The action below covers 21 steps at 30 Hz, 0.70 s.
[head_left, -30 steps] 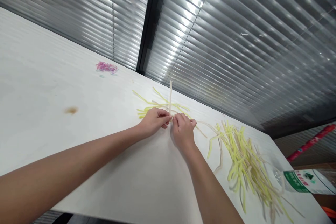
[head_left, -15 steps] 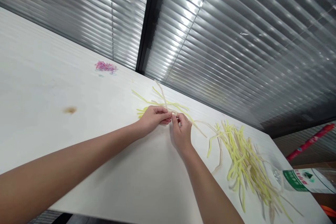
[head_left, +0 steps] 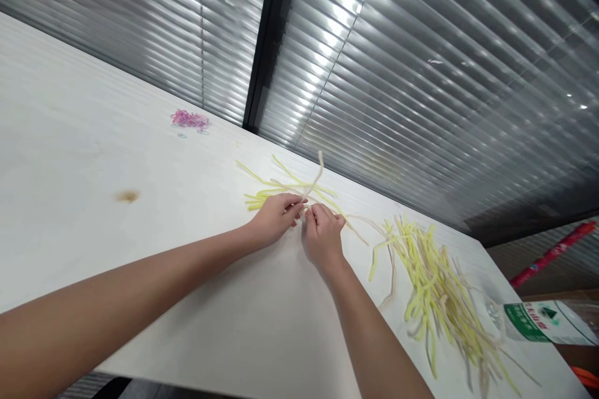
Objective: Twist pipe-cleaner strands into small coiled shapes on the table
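Near the middle of the white table [head_left: 84,156], my left hand [head_left: 276,217] pinches a beige pipe cleaner [head_left: 320,168] between thumb and fingers. Its free end sticks up and curves above both hands. My right hand [head_left: 324,230] is closed close by, fingertips pressed on the same pipe cleaner by a small bend; the exact grip is partly hidden. Several yellow pipe cleaners [head_left: 255,201] lie on the table behind and under the left hand, with a few beige ones among them.
A heap of yellow and beige pipe cleaners [head_left: 430,287] lies at the right. Beside it, a clear plastic bottle [head_left: 528,322] with a green and white label lies sideways. Small pink and purple bands [head_left: 189,118] sit at the back left. Metal blinds [head_left: 397,75] border the table's rear.
The beige pipe cleaner's free end has swung from leaning left to standing up at the right. My fingers have shifted slightly around the bend.
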Tool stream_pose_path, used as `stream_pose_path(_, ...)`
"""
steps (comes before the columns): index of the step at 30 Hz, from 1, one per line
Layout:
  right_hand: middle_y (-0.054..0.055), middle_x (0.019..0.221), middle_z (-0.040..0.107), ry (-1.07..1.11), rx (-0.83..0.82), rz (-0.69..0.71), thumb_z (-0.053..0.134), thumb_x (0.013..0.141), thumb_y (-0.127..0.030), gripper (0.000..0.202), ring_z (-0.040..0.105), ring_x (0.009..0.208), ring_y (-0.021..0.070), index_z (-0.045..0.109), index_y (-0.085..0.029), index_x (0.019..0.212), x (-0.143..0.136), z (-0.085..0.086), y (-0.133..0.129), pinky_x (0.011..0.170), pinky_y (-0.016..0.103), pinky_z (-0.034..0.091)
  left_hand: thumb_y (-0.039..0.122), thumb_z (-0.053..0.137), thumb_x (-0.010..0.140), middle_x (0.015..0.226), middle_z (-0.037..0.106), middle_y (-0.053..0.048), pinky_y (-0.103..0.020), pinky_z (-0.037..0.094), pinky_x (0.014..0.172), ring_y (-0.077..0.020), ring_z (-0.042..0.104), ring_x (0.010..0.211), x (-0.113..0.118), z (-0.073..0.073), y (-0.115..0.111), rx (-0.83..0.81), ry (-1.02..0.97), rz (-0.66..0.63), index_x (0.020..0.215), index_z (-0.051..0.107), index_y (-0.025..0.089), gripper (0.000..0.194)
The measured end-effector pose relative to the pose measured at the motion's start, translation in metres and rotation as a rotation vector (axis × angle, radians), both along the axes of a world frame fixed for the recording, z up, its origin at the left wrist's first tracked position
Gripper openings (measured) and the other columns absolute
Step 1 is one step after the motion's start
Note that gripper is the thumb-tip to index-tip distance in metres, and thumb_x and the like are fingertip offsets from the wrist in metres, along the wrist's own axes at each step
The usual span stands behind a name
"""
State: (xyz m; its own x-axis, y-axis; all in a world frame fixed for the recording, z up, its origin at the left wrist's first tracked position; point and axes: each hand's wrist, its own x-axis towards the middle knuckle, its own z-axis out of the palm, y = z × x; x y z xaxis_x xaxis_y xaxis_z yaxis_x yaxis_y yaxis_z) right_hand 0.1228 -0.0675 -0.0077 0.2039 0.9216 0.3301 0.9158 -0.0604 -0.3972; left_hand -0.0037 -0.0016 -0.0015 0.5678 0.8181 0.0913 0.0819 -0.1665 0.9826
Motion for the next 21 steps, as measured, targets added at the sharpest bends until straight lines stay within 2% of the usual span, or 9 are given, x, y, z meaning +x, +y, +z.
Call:
stream_pose_path(3, 0.001, 0.078, 0.059, -0.038, -0.006, 0.006, 0.034, 0.092, -0.022, 0.025, 0.051, 0.079, 0.0144, 0.053, -0.016, 0.077, 0.0005, -0.0004, 0.0000, 0.076, 0.032, 0.020, 0.037, 0.046, 0.083, 0.069, 0.058, -0.003, -0.024, 0.042, 0.058, -0.0127, 0.052, 0.059, -0.0013, 0.0029, -0.0010, 0.115, 0.092, -0.050, 0.069, 0.062, 0.016, 0.030)
stream_pose_path(5, 0.001, 0.079, 0.059, -0.037, 0.000, 0.011, 0.034, 0.093, -0.022, 0.025, 0.051, 0.079, 0.0145, 0.053, -0.016, 0.078, 0.0005, -0.0006, 0.0000, 0.077, 0.032, 0.020, 0.035, 0.045, 0.083, 0.068, 0.058, -0.003, -0.024, 0.041, 0.059, -0.0134, 0.053, 0.060, -0.0024, 0.0033, 0.0005, 0.134, 0.124, -0.068, 0.069, 0.062, 0.016, 0.030)
stream_pose_path(14, -0.001, 0.078, 0.058, 0.205, 0.087, -0.032, 0.035, 0.095, -0.033, 0.028, 0.050, 0.075, 0.0137, 0.050, -0.016, 0.078, -0.0006, -0.0013, 0.0002, 0.078, 0.031, 0.023, 0.037, 0.063, 0.075, 0.065, 0.058, -0.002, -0.022, 0.044, 0.066, -0.0118, 0.056, 0.067, -0.0015, -0.0015, 0.0080, -0.216, -0.110, -0.105, 0.068, 0.062, 0.013, 0.025)
stream_pose_path(17, -0.001, 0.076, 0.057, 0.269, 0.134, -0.039, 0.037, 0.095, -0.036, 0.029, 0.049, 0.070, 0.0130, 0.051, -0.017, 0.078, -0.0017, 0.0001, 0.0005, 0.075, 0.030, 0.027, 0.039, 0.069, 0.071, 0.070, 0.062, -0.003, -0.023, 0.046, 0.070, -0.0124, 0.059, 0.072, -0.0006, -0.0003, 0.0057, -0.344, -0.171, -0.090, 0.074, 0.066, 0.013, 0.026)
stream_pose_path(21, -0.001, 0.080, 0.059, 0.325, 0.166, -0.007, 0.041, 0.093, -0.038, 0.027, 0.049, 0.069, 0.0122, 0.056, -0.018, 0.082, -0.0040, 0.0021, -0.0001, 0.074, 0.029, 0.030, 0.041, 0.071, 0.070, 0.075, 0.064, -0.004, -0.023, 0.048, 0.073, -0.0112, 0.059, 0.073, -0.0007, 0.0016, 0.0030, -0.410, -0.228, -0.053, 0.076, 0.066, 0.012, 0.030)
